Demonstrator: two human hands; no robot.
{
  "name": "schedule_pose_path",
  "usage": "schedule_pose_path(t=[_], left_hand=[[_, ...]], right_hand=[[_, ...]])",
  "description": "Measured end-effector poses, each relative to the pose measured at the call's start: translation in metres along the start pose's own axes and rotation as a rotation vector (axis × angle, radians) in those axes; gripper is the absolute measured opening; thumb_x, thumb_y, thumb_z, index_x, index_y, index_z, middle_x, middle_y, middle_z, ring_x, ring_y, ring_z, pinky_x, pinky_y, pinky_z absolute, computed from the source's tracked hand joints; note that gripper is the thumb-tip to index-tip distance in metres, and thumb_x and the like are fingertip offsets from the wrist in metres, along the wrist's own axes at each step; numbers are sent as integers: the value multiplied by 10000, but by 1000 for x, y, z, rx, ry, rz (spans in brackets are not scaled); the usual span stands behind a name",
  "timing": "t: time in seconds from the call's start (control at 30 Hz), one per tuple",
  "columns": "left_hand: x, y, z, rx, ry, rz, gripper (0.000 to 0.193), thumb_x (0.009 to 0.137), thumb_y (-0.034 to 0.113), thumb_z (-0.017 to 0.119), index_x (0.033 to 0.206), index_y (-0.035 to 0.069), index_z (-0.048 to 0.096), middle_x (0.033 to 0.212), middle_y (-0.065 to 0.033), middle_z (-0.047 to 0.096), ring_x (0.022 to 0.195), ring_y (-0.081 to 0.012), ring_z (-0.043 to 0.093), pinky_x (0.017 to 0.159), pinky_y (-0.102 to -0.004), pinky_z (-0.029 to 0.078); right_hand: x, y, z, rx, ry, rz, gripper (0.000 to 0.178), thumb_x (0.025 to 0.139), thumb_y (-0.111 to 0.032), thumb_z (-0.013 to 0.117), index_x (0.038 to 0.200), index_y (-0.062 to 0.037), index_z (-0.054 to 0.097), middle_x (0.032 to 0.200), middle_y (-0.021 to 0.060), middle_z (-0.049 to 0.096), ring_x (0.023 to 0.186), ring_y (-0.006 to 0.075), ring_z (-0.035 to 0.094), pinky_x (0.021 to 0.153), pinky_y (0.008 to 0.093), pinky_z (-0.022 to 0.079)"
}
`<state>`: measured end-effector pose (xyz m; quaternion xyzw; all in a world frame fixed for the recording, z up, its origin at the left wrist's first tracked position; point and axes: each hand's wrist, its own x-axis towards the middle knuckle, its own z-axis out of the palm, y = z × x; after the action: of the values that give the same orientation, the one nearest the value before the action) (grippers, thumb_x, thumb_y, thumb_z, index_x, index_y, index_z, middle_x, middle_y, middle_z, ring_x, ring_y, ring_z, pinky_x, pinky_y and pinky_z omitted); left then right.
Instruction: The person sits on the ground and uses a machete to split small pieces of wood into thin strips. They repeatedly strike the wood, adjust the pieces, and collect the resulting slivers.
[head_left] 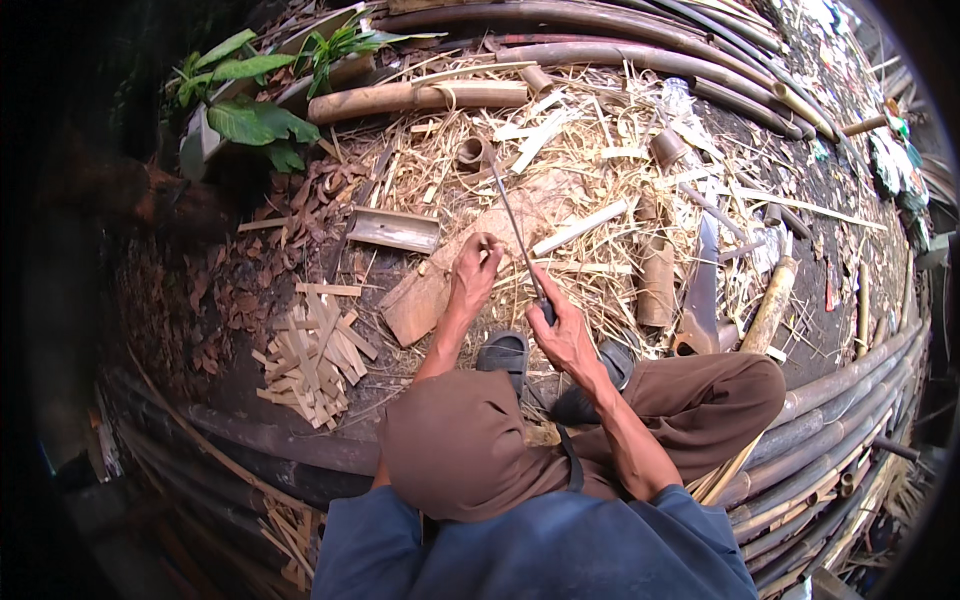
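Observation:
My right hand (562, 325) is wrapped round the dark handle of a long, thin-bladed knife (515, 215). Its blade slants up and to the left, past my left hand. My left hand (480, 258) is closed, fingers curled in a pinch; whether anything small sits in them I cannot make out. Under and beside that hand lies a wooden board (415, 305), partly covered by shavings. A half-split bamboo piece (395, 230) rests to the left of the board. Lower left is a heap of short bamboo slats (315, 360).
Bamboo shavings (600, 120) litter the ground ahead. A handsaw (703, 280) lies on the right, near cut bamboo lengths (657, 280). Long bamboo poles (620, 55) run along the far side, others (830, 400) behind me. Leafy green plants (245, 110) stand far left.

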<state>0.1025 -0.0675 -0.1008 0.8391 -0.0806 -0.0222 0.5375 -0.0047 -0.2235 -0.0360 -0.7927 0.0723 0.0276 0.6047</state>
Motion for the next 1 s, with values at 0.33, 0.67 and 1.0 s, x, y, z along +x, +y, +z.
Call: schedule_pose_path(t=[0.33,0.67,1.0], left_hand=[[-10,-5,6,-39,-204,63,265,947,198,576,1041,-28,475,888,-204,506,761,-351,512,720,-432,446],[-12,-8,12,-64,-210,133,370,947,194,550,1219,-40,457,1030,-248,521,932,-422,527,850,-445,443],[-11,-16,14,-96,-190,144,380,948,223,553,1207,-45,479,1007,-230,521,910,-386,524,858,-430,435]], right_hand=[[19,-16,11,455,-157,363,435,1041,-425,379,1307,-116,531,611,-19,445,458,76,421,405,246,362],[19,-21,8,466,-158,415,392,1031,-455,382,933,-90,482,600,-2,454,446,90,447,400,255,392],[18,-27,6,432,-169,410,394,1029,-460,385,952,-89,493,604,-8,451,454,86,450,407,250,389]])
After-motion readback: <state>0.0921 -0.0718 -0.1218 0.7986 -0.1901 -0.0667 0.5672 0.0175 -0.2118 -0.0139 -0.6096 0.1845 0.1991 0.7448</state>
